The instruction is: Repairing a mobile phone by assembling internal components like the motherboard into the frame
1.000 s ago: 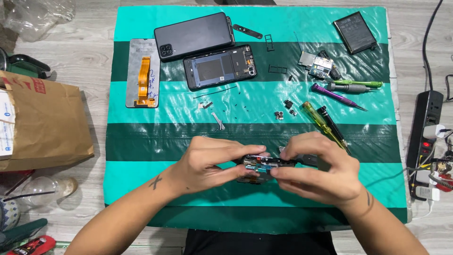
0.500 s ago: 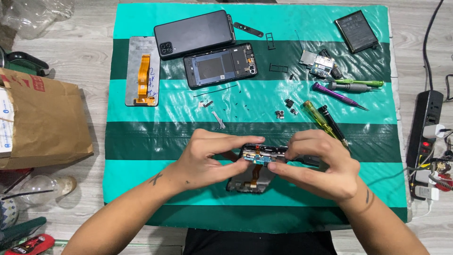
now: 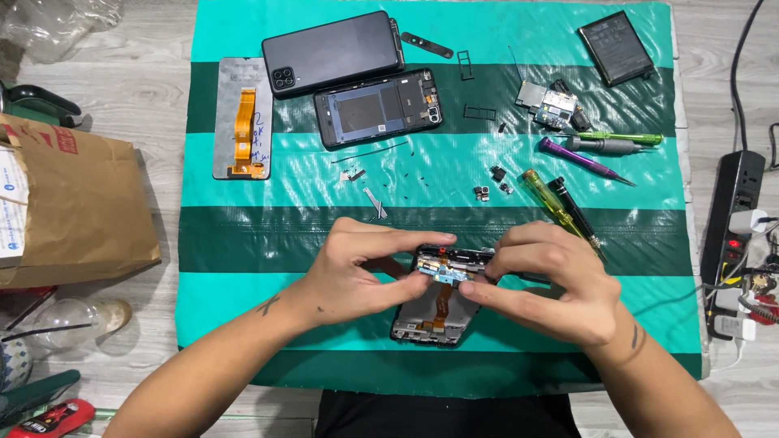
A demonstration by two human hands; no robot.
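The opened phone frame [image 3: 438,304] lay on the striped green mat [image 3: 243,235] near its front edge — its top end sat between both hands. The left hand [image 3: 357,272] and right hand [image 3: 552,284] pinched a small blue circuit board [image 3: 442,276] there, fingertips pressed together — thumbs beneath, forefingers above.

On the green striped plastic mat [image 3: 243,235], the opened black phone frame [image 3: 438,312] lies nearest the person, between both hands, with the black rectangular phone back cover [image 3: 333,53] far behind it and the flat dark rectangular battery [image 3: 617,47] at the far right corner.

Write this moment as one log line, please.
left hand: grips phone frame | right hand: pinches its top edge | frame: on mat | screwdrivers: idle
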